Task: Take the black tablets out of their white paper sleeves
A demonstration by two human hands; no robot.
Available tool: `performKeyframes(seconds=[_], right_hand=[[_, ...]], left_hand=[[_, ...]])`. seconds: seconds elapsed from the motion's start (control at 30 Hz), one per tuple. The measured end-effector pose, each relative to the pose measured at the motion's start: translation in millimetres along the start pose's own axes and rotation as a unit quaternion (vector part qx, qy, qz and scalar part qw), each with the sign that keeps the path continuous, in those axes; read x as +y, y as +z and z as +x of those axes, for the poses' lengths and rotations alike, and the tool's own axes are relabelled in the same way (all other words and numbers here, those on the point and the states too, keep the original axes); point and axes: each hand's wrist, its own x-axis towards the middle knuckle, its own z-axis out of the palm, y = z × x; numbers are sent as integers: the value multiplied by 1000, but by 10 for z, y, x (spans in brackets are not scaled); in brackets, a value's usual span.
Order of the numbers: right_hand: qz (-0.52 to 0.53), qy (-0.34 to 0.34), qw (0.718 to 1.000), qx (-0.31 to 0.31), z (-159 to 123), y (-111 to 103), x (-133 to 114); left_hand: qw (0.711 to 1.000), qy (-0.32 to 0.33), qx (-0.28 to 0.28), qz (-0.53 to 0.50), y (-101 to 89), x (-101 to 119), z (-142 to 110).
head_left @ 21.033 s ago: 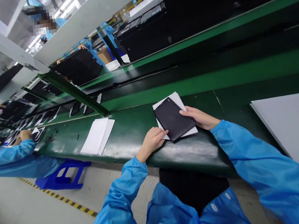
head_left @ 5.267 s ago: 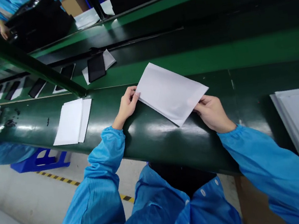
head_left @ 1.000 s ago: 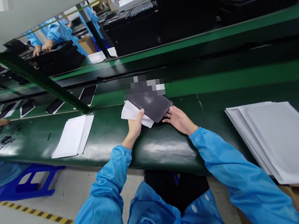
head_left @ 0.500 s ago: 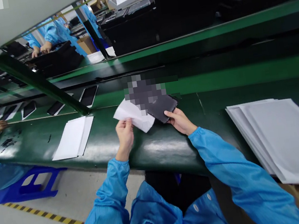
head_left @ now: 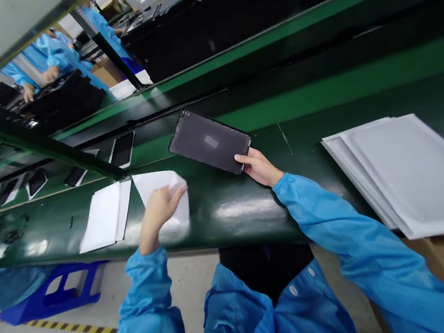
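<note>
right hand (head_left: 259, 167) grips dark tablet (head_left: 209, 141) by its lower-right edge, back left clear | left hand (head_left: 160, 214) on folded white paper (head_left: 162, 189), grip unclear | lower centre, green table (head_left: 223, 227)

Nothing legible so far, folks: the dark grey rectangular tablet (head_left: 196, 137) shows just a small pale rectangular label (head_left: 211, 142) on its back, far too small and blurred to read!

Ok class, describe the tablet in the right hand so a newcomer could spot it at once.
Find the green conveyor in front of the person. The right hand holds a dark tablet over it by one corner. Unlike the tablets lying leftward on white sheets, this one is in a hand.
</note>
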Motion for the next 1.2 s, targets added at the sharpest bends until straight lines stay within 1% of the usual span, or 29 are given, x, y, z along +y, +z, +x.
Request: performKeyframes(seconds=[0.07,0.13,0.2,0.27,0.4,0.5,0.67,0.73,0.8,0.9,0.97,1.1,1.2], right_hand=[[-15,-3,1000,2,-10,-31,-15],[-31,-3,1000,3,-14,-67,-24],[-40,-1,999,2,-16,-100,-26],[-43,2,999,2,-16,-125,-22],[-47,8,999,8,-15,-147,-13],[-53,9,998,8,-16,-145,-14],[-52,12,998,36,-21,-144,-19],[-59,6,997,54,-16,-154,-10],[-69,-8,995,70,-6,-168,10],[-96,-35,991,84,15,-186,52],[-113,-47,989,88,27,-190,80],[-133,-64,984,98,38,-188,111],[-160,-74,981,86,32,-186,111]], left_hand=[[997,-6,-73,-14,245,86,235],[994,-3,-110,-28,433,146,403],[993,5,-111,-43,548,167,479],[993,15,-97,-59,602,144,474],[992,35,-78,-89,640,19,333],[992,33,-68,-106,679,-55,203],[987,46,-58,-143,731,-58,82],[988,44,-58,-137,739,-40,99],[993,24,-43,-110,743,-25,161],[997,-26,10,-72,740,-15,307],[995,-49,41,-73,732,-8,400],[990,-54,78,-105,715,9,500],[989,-49,91,-106,716,25,514]])
